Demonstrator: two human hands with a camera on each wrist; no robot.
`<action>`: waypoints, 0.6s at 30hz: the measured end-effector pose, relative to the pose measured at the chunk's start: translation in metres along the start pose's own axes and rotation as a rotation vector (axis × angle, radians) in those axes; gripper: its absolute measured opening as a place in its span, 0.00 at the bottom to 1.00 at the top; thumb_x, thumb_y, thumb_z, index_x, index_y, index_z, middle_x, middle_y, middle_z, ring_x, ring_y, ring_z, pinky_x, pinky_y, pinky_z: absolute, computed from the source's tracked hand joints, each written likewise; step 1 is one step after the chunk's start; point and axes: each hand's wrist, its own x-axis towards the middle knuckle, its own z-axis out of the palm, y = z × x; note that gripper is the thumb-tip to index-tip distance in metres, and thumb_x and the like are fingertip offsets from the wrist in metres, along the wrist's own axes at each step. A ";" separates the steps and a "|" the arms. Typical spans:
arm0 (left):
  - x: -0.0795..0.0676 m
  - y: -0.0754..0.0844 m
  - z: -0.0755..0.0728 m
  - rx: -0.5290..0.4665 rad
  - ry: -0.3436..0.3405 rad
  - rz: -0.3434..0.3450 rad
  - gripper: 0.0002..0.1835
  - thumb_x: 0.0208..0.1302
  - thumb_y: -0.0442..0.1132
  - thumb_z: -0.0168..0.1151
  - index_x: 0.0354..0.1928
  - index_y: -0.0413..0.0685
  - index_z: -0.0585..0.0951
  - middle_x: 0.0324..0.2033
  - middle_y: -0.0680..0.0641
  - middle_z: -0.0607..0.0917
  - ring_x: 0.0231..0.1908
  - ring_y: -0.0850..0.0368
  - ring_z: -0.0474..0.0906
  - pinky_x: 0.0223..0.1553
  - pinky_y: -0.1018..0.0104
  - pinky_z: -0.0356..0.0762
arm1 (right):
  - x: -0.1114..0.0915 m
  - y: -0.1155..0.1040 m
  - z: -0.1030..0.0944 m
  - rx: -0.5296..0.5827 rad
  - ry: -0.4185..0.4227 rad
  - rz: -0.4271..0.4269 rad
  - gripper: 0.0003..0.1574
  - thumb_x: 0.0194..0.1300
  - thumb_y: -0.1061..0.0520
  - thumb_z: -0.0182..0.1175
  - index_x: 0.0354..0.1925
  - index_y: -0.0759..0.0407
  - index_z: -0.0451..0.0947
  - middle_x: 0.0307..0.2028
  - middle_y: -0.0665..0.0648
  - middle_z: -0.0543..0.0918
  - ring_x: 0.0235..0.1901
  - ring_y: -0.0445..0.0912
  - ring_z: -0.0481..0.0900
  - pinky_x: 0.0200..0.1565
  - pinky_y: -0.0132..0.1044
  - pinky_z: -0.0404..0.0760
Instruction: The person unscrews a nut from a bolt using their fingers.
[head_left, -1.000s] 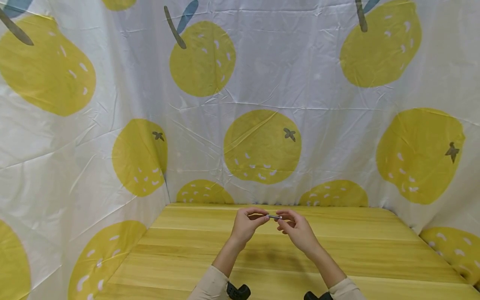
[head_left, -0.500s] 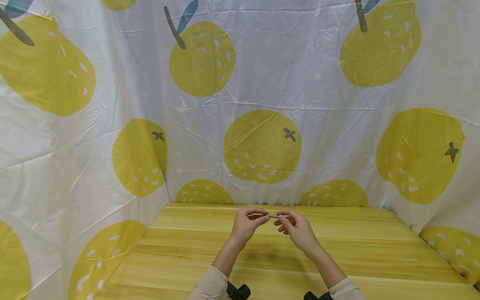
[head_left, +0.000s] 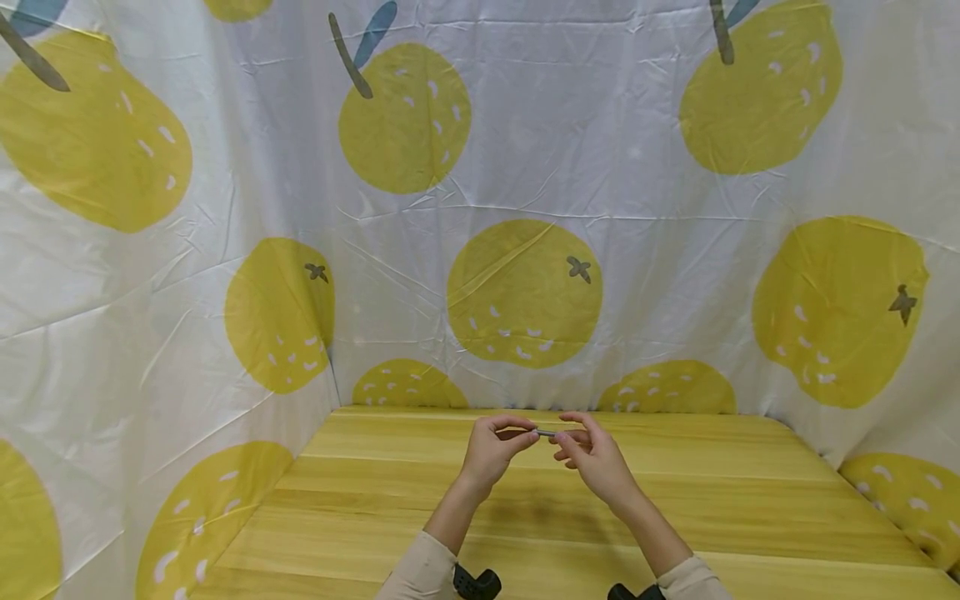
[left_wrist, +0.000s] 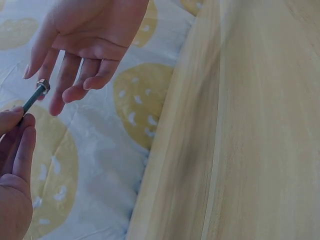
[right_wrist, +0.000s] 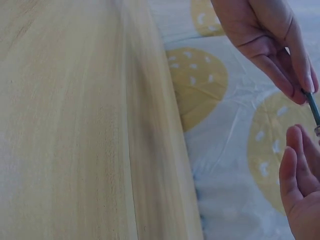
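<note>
My left hand (head_left: 487, 454) pinches one end of a slim metal bolt (head_left: 547, 432) between thumb and fingers, above the table. In the left wrist view the bolt (left_wrist: 32, 101) slants upward, with a silver hexagonal piece (left_wrist: 44, 86) at its far end; whether that is a nut or the head I cannot tell. My right hand (head_left: 600, 471) is around that end, its thumb and forefinger spread apart. From the left wrist, the right hand (left_wrist: 92, 35) shows loose fingers; one passes behind the hexagonal piece, and contact is unclear. The right wrist view cuts the bolt (right_wrist: 313, 107) at its edge.
Below the hands lies a wooden table (head_left: 360, 508). A white curtain (head_left: 660, 217) printed with yellow fruit hangs behind it and along both sides. Black devices (head_left: 477, 583) sit by the wrists at the sleeve cuffs.
The right fingers first closed over the bolt's end, then parted, the forefinger lifting away from the thumb. The left hand and the bolt have kept their place.
</note>
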 end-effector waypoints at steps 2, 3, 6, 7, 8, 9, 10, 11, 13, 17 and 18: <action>0.000 0.000 0.000 0.001 0.001 -0.001 0.08 0.57 0.29 0.65 0.40 0.35 0.83 0.41 0.41 0.81 0.42 0.43 0.80 0.44 0.57 0.78 | 0.000 0.001 0.001 -0.013 0.009 -0.004 0.24 0.67 0.44 0.54 0.55 0.55 0.70 0.41 0.59 0.82 0.38 0.56 0.80 0.38 0.44 0.79; -0.001 0.000 0.000 0.000 0.002 -0.002 0.08 0.57 0.29 0.65 0.40 0.35 0.83 0.41 0.41 0.81 0.42 0.43 0.80 0.44 0.57 0.78 | 0.000 0.001 0.001 -0.017 0.012 -0.010 0.23 0.68 0.45 0.54 0.54 0.57 0.72 0.40 0.59 0.82 0.38 0.57 0.79 0.38 0.44 0.79; -0.001 0.000 0.000 0.001 0.001 -0.001 0.08 0.57 0.29 0.65 0.40 0.34 0.83 0.41 0.40 0.81 0.42 0.43 0.80 0.44 0.58 0.78 | 0.000 0.002 0.002 -0.023 0.018 -0.024 0.17 0.68 0.50 0.55 0.50 0.60 0.74 0.39 0.60 0.80 0.36 0.56 0.79 0.37 0.45 0.79; -0.001 0.000 0.000 0.000 -0.001 0.000 0.09 0.57 0.29 0.64 0.40 0.34 0.83 0.41 0.40 0.81 0.42 0.43 0.80 0.44 0.58 0.78 | -0.001 0.002 0.002 -0.018 0.019 -0.025 0.17 0.67 0.51 0.56 0.50 0.59 0.74 0.40 0.61 0.80 0.35 0.55 0.80 0.37 0.44 0.80; -0.001 -0.001 0.000 -0.003 -0.002 0.001 0.09 0.57 0.29 0.64 0.40 0.34 0.83 0.41 0.40 0.81 0.42 0.43 0.80 0.44 0.58 0.78 | -0.001 0.002 0.003 -0.011 0.017 -0.025 0.17 0.66 0.52 0.57 0.50 0.58 0.73 0.42 0.61 0.79 0.35 0.54 0.80 0.37 0.44 0.80; -0.001 -0.001 0.000 -0.004 -0.004 0.002 0.09 0.57 0.28 0.64 0.40 0.33 0.83 0.41 0.40 0.81 0.42 0.42 0.80 0.44 0.58 0.78 | -0.001 0.002 0.003 -0.006 0.014 -0.023 0.18 0.66 0.52 0.58 0.51 0.57 0.73 0.42 0.61 0.79 0.35 0.53 0.81 0.37 0.44 0.80; -0.001 -0.001 0.000 -0.005 -0.005 0.003 0.09 0.58 0.28 0.64 0.40 0.33 0.83 0.41 0.41 0.81 0.42 0.42 0.80 0.44 0.58 0.77 | -0.001 0.002 0.003 -0.001 0.010 -0.019 0.19 0.65 0.52 0.59 0.52 0.56 0.72 0.44 0.61 0.78 0.35 0.51 0.81 0.37 0.43 0.80; -0.002 -0.001 -0.001 -0.006 -0.006 0.005 0.08 0.58 0.28 0.64 0.40 0.33 0.83 0.41 0.41 0.81 0.42 0.42 0.80 0.44 0.58 0.77 | -0.001 0.002 0.003 0.006 0.007 -0.016 0.20 0.65 0.51 0.59 0.53 0.54 0.71 0.44 0.61 0.78 0.35 0.51 0.81 0.37 0.43 0.80; -0.002 0.000 -0.001 -0.011 -0.007 0.007 0.08 0.58 0.28 0.64 0.40 0.34 0.83 0.41 0.40 0.81 0.42 0.42 0.80 0.44 0.58 0.77 | -0.001 0.002 0.004 0.013 0.002 -0.012 0.22 0.65 0.48 0.58 0.56 0.52 0.70 0.46 0.61 0.78 0.35 0.51 0.82 0.38 0.44 0.80; -0.002 0.000 -0.001 -0.014 -0.007 0.011 0.08 0.57 0.29 0.64 0.40 0.34 0.83 0.41 0.40 0.81 0.42 0.42 0.80 0.44 0.57 0.77 | -0.002 0.003 0.005 0.000 0.008 -0.013 0.21 0.68 0.45 0.53 0.55 0.52 0.72 0.42 0.60 0.81 0.37 0.55 0.81 0.38 0.44 0.80; -0.003 0.000 -0.001 -0.015 -0.006 0.011 0.08 0.57 0.29 0.64 0.40 0.34 0.83 0.41 0.40 0.81 0.42 0.42 0.80 0.44 0.57 0.77 | -0.002 0.004 0.005 -0.009 0.011 -0.019 0.20 0.68 0.45 0.53 0.54 0.53 0.72 0.41 0.61 0.81 0.37 0.55 0.80 0.37 0.44 0.80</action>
